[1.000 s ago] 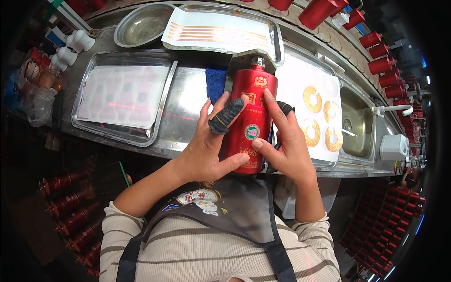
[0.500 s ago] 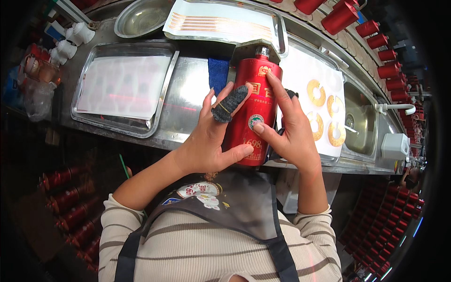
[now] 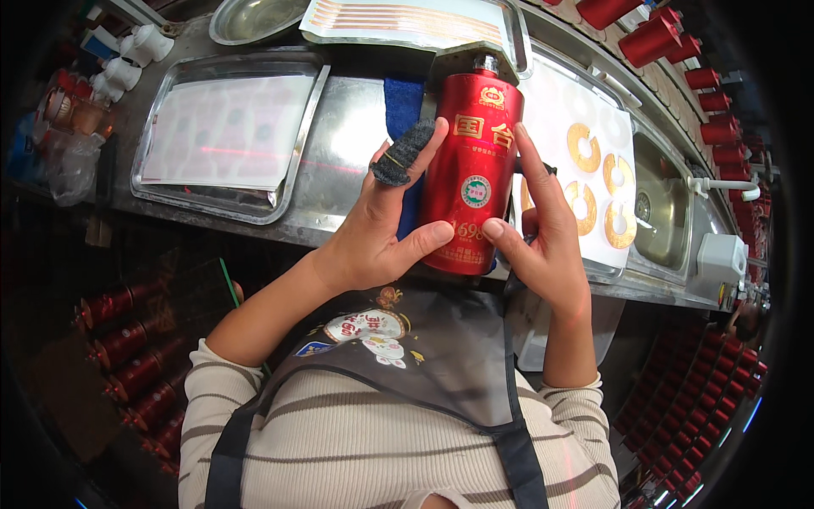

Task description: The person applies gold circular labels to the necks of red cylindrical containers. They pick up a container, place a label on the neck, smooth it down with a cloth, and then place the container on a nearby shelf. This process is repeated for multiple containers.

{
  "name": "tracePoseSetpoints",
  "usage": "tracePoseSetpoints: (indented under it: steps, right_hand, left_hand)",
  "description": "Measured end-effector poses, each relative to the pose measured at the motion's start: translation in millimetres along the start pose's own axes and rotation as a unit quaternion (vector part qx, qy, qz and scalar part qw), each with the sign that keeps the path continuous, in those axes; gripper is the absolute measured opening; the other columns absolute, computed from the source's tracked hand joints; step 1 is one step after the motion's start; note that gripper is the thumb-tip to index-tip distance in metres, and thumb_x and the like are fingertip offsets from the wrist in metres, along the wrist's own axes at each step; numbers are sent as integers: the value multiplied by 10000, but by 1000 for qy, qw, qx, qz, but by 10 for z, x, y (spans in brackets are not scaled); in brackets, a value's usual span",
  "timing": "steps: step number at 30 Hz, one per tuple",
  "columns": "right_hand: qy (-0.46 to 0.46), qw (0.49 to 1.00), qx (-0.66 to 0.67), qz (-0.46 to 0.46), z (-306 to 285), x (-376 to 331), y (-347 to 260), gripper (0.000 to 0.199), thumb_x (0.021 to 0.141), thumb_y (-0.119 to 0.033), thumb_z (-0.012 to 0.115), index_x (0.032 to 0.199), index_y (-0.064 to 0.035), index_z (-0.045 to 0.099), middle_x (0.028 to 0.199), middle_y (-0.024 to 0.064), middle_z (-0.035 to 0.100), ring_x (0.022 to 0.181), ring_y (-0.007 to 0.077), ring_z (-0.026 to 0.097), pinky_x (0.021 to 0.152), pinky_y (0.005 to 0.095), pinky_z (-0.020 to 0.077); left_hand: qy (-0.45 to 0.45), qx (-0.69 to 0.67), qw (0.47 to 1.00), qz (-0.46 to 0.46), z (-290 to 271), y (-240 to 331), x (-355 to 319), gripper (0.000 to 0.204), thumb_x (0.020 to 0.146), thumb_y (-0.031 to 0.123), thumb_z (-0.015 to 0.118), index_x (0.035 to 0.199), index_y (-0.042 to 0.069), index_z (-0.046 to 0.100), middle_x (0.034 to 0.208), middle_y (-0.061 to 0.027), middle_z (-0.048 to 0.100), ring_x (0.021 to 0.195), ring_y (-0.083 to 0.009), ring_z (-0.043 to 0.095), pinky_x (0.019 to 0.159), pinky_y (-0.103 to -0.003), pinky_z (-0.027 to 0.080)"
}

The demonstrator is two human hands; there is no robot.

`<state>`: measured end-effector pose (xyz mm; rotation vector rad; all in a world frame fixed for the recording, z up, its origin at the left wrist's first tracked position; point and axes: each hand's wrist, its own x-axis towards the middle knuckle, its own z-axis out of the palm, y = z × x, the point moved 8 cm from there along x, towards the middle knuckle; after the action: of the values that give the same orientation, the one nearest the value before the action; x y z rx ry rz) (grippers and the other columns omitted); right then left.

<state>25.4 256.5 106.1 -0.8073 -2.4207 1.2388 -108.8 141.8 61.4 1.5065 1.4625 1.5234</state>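
Both forearms rise from the lower edge, in striped sleeves over a dark apron, and meet at a tall red cylindrical bottle [image 3: 471, 174] with gold lettering and a round label. The bottle lies tilted, neck away from the person, held above the front edge of a stainless steel counter [image 3: 348, 127].

Left hand [image 3: 377, 233]: palm against the bottle's left side, thumb pressed to its lower front, fingers stretched up along it. One finger wears a dark fabric sleeve [image 3: 403, 154] with a thin yellow band. The hand is clamped on the bottle.

Right hand [image 3: 543, 242]: thumb set on the lower front, nearly meeting the left thumb; index finger laid straight up the bottle's right edge. It too grips the bottle.

Surface: a shallow steel tray [image 3: 161, 191] holding a pale sheet lies to the left. A white backing sheet carrying gold ring-shaped stickers [image 3: 593, 182] lies right of the bottle. A blue cloth [image 3: 400, 102] shows behind the left fingers. A second tray with an orange-striped sheet [image 3: 407, 19] lies farther back.

Room: rows of red bottles [image 3: 127, 356] lie stacked low on the left; more red cylinders [image 3: 670, 42] line the upper right. A small sink [image 3: 661, 204] sits right of the sticker sheet.
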Motion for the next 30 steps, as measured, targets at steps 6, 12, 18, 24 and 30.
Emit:
tracePoseSetpoints:
  steps: [6,12,18,24,30]
  right_hand:
    - [-30,999,-39,21,73,23,43,859,824,-349,771,1582,-231,386,1083,164,624,793,247,484,779,351,470]
    - [-32,997,-58,34,32,21,43,868,819,-411,771,1584,-280,382,845,123,489,731,256,496,739,350,461]
    - [-46,995,-90,21,45,84,53,884,828,-352,758,1599,-191,357,1007,28,573,730,123,373,639,260,350]
    - [-42,998,-34,-11,64,66,78,884,831,-327,759,1600,-168,354,1092,19,587,753,98,370,618,236,341]
    - [-71,997,-40,-6,87,-57,148,919,811,-350,786,1600,-158,355,1110,25,566,728,80,350,586,224,324]
  left_hand:
    - [-48,52,997,-19,46,30,53,897,934,376,675,1615,59,185,1647,-135,301,1516,-375,243,1214,-582,57]
    - [-25,44,999,-6,30,24,57,885,929,384,678,1612,80,204,1648,-128,300,1519,-391,231,1206,-609,56]
    - [-34,67,997,0,24,30,109,854,936,376,673,1608,91,230,1637,-129,317,1505,-397,250,1210,-601,67]
    - [-33,37,999,17,-30,6,106,847,935,350,683,1609,89,241,1624,-133,338,1468,-386,300,1220,-533,120]
    - [-41,24,999,6,-25,-28,64,874,918,362,707,1613,88,252,1617,-145,347,1437,-374,335,1215,-475,185]
